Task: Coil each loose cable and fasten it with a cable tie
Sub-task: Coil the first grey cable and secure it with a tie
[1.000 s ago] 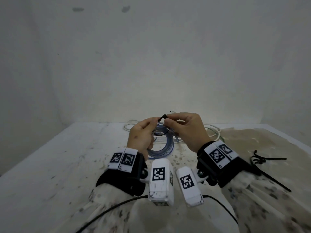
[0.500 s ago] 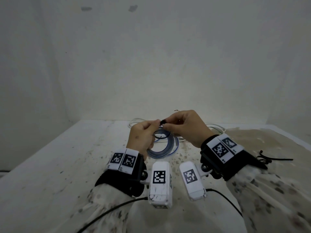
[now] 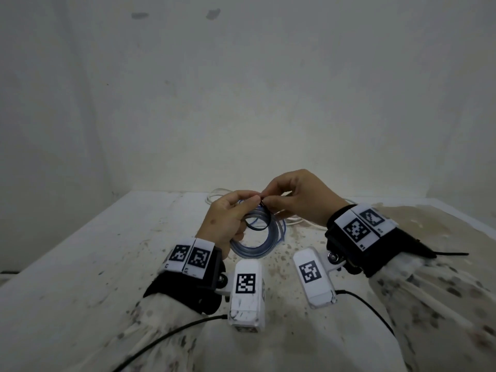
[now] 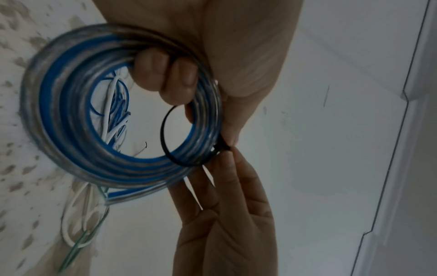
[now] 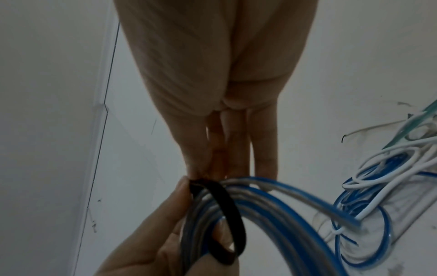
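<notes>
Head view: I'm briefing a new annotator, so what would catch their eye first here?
Most striking is the blue and clear cable coil, held up above the speckled table by the left hand. A loose black cable tie loops around the coil's bundle, and the right hand pinches it where the two hands meet. Behind them, loose white and blue cables lie tangled on the table.

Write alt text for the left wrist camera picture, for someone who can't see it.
A left hand grips a coil of blue and clear cable while a black cable tie forms a loose loop around its strands. The right hand pinches the tie's end beside the left thumb. Loose white and blue wires lie on a speckled white table behind.
</notes>
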